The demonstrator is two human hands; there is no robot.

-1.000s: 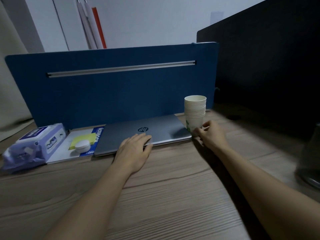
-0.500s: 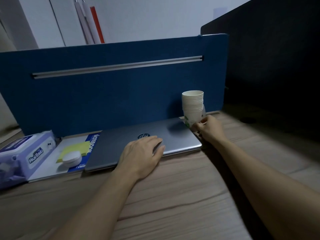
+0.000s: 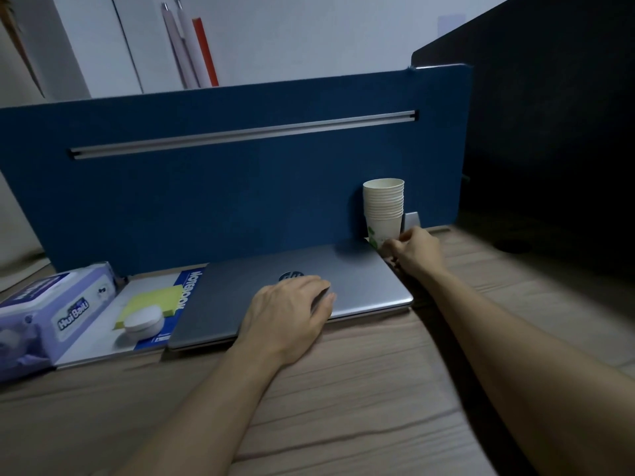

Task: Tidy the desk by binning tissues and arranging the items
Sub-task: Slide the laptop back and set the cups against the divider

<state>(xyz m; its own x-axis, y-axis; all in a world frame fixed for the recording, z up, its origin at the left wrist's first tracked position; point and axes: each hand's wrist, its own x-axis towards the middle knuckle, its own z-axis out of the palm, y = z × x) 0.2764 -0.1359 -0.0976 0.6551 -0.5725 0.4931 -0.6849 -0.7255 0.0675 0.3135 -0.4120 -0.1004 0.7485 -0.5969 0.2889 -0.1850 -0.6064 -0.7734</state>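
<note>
On wooden desk (image 3: 343,389) against blue divider (image 3: 206,201): left hand (image 3: 288,317) flat, released on laptop (image 3: 360,280); right hand (image 3: 417,252) pinching cup stack (image 3: 383,211); bare wood nearer.

Two bare forearms and two bare hands, seen from the wearer's own viewpoint. The left hand (image 3: 288,314) and right hand (image 3: 414,250) carry no rings, watch, bracelet or gloves. No sleeve shows on either arm up to the frame's lower edge. Fingernails look short and plain where visible.

Wooden desk (image 3: 360,407) carries laptop (image 3: 360,280), cups (image 3: 383,211), notebook (image 3: 103,324), wipes (image 3: 44,317).
</note>
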